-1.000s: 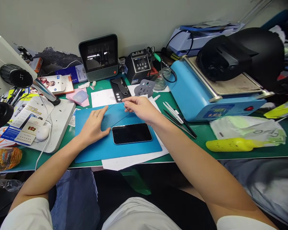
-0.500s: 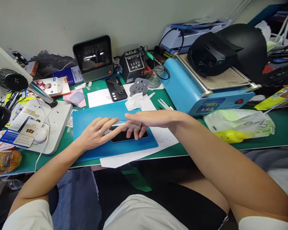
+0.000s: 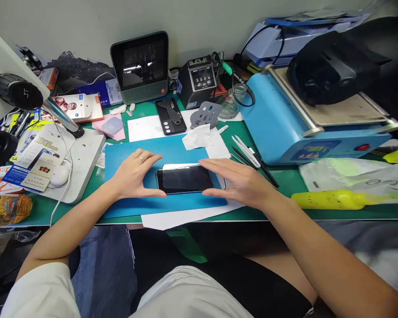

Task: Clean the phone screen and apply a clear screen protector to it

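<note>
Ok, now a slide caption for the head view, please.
Left hand and right hand spread at opposite ends of a dark-screened phone on a blue mat, on a cluttered green workbench.

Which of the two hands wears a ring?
The left hand, by the left end of the phone: a ring shows on one finger, while none is visible on the right hand.
</note>
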Available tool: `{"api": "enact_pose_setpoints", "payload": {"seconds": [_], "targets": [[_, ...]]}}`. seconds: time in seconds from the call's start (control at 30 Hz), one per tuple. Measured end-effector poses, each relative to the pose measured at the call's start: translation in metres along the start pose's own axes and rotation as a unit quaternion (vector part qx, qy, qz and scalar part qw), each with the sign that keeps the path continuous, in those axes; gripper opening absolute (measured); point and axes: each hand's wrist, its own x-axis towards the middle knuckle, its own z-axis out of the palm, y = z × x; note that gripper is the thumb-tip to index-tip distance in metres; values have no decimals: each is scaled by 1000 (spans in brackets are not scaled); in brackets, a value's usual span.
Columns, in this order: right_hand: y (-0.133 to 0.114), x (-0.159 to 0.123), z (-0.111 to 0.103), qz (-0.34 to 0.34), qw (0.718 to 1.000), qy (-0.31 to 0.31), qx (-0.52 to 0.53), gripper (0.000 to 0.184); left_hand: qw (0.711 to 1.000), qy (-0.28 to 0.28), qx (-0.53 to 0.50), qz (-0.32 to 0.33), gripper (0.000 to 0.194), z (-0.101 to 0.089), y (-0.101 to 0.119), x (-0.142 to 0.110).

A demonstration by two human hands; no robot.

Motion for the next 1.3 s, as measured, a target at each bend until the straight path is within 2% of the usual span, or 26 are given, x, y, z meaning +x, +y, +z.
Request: {"api": "enact_pose_setpoints", "payload": {"seconds": [0.13, 0.37, 0.57, 1.03, 1.3], "targets": [[7, -2, 16, -37, 999, 26, 15, 70, 998, -66, 22, -13, 108, 2, 6, 1], [10, -1, 23, -55, 998, 12, 34, 76, 993, -104, 62, 4, 89, 3, 13, 1], [9, -4, 24, -29, 999, -9, 32, 73, 992, -101, 69, 9, 72, 4, 16, 2], [4, -1, 23, -58, 998, -5, 8, 74, 992, -111, 63, -3, 75, 3, 16, 2], [4, -2, 24, -44, 999, -11, 15, 73, 990, -121, 64, -13, 74, 2, 17, 3]]}}
